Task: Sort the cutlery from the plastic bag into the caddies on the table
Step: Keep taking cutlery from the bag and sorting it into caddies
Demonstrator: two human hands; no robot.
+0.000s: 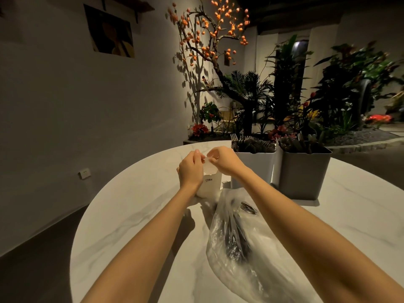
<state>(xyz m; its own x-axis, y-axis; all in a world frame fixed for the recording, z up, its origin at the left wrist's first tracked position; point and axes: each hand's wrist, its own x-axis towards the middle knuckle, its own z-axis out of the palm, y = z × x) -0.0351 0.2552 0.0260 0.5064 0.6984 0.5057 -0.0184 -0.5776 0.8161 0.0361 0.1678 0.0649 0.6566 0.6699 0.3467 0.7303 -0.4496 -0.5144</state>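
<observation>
I watch both hands meet over a white container [208, 184] marked CRBW near the table's [131, 215] far edge: my left hand [190, 169] and right hand [223, 159] each pinch a thin white tissue [209, 166] rising from its top. The plastic bag [247, 243], dark cutlery [235, 235] inside, lies toward the near edge under my right forearm. 2 grey caddies [303, 171], already bristling with utensils, stand at the far right edge, plants [284, 95] behind.
</observation>
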